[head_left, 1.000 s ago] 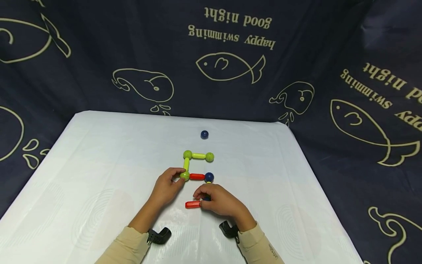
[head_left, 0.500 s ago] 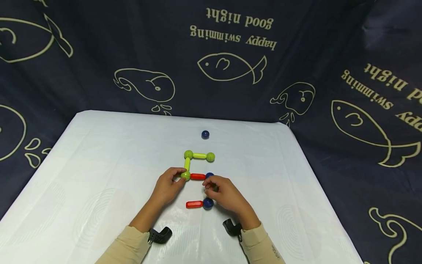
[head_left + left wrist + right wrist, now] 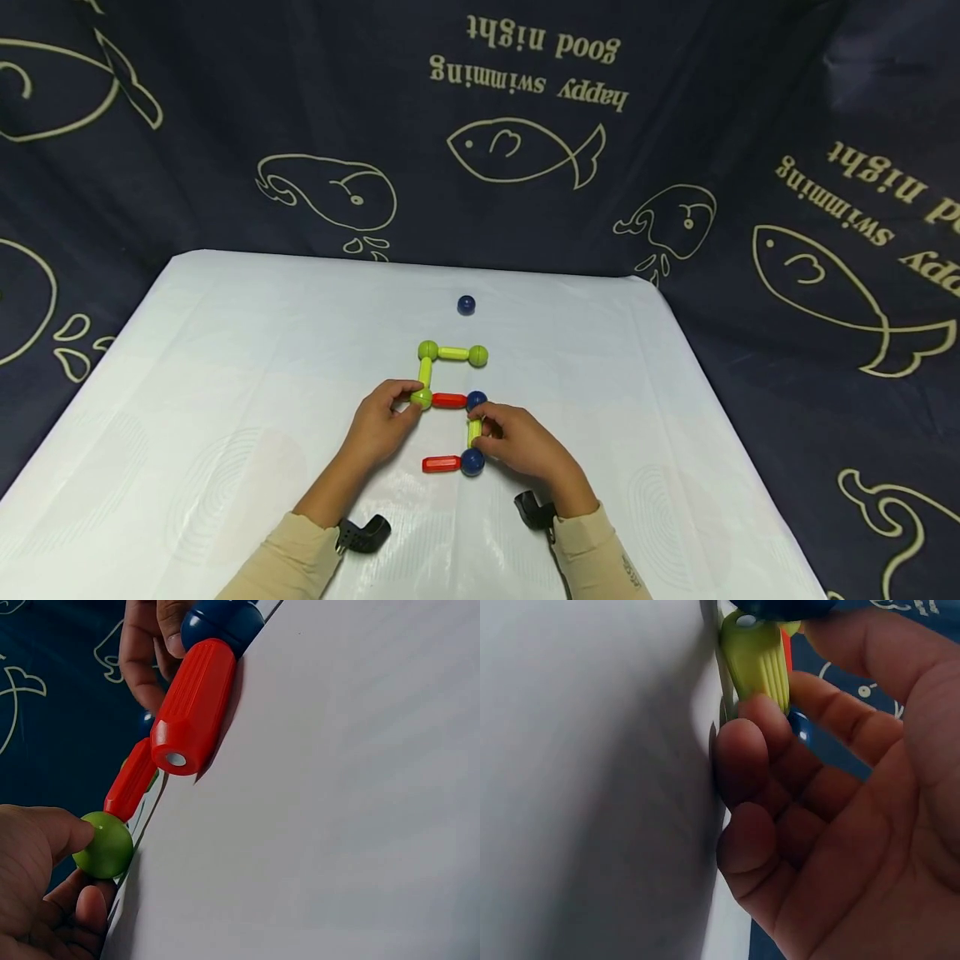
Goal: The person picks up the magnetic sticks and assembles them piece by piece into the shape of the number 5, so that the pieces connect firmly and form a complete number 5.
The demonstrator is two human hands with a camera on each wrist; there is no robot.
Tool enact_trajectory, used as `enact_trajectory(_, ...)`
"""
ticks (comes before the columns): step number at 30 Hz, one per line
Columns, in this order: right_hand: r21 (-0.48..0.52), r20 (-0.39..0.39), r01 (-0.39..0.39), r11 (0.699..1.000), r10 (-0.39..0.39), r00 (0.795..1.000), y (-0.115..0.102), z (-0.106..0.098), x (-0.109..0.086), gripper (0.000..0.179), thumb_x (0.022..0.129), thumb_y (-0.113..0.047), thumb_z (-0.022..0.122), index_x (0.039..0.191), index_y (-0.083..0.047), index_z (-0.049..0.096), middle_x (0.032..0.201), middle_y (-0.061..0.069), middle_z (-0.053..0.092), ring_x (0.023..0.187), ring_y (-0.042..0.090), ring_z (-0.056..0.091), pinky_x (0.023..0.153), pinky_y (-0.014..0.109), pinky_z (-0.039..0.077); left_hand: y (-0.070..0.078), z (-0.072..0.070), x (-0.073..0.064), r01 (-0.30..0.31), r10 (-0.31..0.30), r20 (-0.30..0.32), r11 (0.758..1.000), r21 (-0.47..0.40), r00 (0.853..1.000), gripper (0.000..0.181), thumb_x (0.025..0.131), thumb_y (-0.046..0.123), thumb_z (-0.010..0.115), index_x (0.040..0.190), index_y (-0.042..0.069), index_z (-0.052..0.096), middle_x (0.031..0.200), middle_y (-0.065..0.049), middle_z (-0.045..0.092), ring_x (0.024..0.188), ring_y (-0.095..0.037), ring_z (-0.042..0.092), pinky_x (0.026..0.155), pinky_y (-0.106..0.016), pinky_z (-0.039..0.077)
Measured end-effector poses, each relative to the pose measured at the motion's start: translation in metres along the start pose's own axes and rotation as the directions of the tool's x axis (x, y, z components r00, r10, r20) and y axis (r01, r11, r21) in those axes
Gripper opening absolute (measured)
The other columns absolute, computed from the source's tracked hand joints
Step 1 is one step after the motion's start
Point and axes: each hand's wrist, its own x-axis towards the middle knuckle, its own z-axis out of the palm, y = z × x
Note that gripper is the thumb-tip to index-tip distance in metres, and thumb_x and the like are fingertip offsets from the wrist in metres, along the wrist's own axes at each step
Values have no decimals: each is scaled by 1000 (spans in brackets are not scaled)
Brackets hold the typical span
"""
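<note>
Magnetic rods and balls form a zigzag chain on the white table. My left hand (image 3: 386, 421) pinches a green ball (image 3: 105, 844) between thumb and fingers. From that ball a red rod (image 3: 449, 401) runs to a blue ball (image 3: 476, 400). Below it, a yellow-green rod (image 3: 474, 432) leads to another blue ball (image 3: 472, 462), which carries a second red rod (image 3: 193, 705) with a free end. My right hand (image 3: 521, 442) grips the yellow-green rod from the right, forefinger by the upper blue ball, thumb by the lower one. Its other fingers are curled in the right wrist view.
Farther up the chain, a yellow-green rod (image 3: 425, 372) joins a green ball (image 3: 428, 350), and another rod (image 3: 453, 353) ends in a green ball (image 3: 477, 356). A loose blue ball (image 3: 467, 305) lies beyond. A dark printed curtain (image 3: 525, 225) hangs behind the table (image 3: 262, 333).
My right hand has left the lower blue ball, moved up to the upper one, then come down slightly onto the yellow-green rod. The left hand has stayed on the green ball.
</note>
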Motion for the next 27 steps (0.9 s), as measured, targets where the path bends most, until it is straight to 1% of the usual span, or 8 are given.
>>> enact_trajectory(5, -24, 27, -6, 1000, 6, 1000, -2, -1, -1, 29, 94, -18, 67, 123, -14, 66, 87, -7, 56, 80, 11, 53, 71, 28, 46, 0, -1, 0, -2, 2, 1, 1000, -1, 1000, 29, 90, 8, 71, 118, 10, 69, 111, -6, 66, 92, -20, 61, 74, -33, 48)
enact_trajectory(11, -48, 41, 4, 999, -2, 999, -2, 0, -1, 28, 94, -16, 64, 122, -15, 67, 89, -7, 54, 83, 12, 52, 75, 29, 46, 0, -1, -1, 8, -8, 8, 1000, -1, 1000, 29, 90, 10, 71, 119, 10, 69, 111, -5, 66, 93, -19, 60, 75, -34, 48)
enact_trajectory(19, -23, 17, 5, 1000, -5, 1000, -1, 2, 0, 24, 93, -10, 61, 116, -15, 67, 84, -6, 54, 80, 13, 52, 71, 30, 45, 0, -1, -1, -11, 11, -4, 1000, -9, 1000, 28, 90, 11, 71, 117, 9, 69, 110, -5, 66, 91, -19, 60, 73, -33, 48)
enact_trajectory(27, 8, 12, 1, 1000, -1, 1000, 0, 3, 2, 23, 93, -11, 63, 116, -14, 66, 85, -6, 54, 80, 12, 52, 71, 29, 46, -1, -1, 0, -45, 45, -19, 999, -11, 999, 27, 90, 10, 71, 116, 9, 70, 110, -6, 67, 92, -20, 62, 72, -31, 48)
